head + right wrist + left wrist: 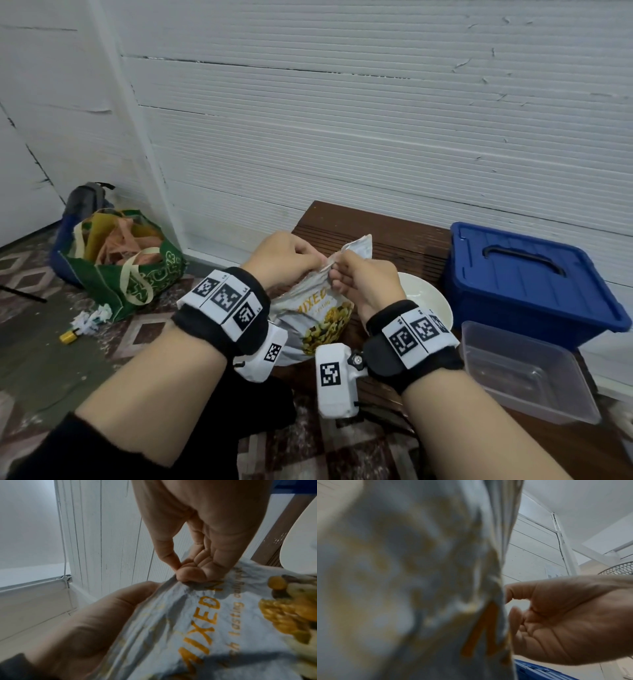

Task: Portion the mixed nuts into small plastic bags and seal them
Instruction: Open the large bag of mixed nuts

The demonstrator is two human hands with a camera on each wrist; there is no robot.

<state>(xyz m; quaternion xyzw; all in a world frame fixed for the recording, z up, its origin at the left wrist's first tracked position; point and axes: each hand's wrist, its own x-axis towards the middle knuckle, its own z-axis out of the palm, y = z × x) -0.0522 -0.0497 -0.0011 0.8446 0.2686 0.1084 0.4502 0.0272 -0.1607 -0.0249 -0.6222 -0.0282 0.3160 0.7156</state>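
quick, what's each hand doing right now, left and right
Left hand: closed, pinching the top edge of the mixed nuts pouch.
Right hand: closed, pinching the same top edge right beside it.

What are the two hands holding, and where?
Both the left hand and the right hand pinch the mixed nuts bag at its crumpled top edge.

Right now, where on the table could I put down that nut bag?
Bare wood lies behind the plate, between it and the wall. The right is crowded: blue box, clear tub. Both hands hold the bag at the near-left edge.
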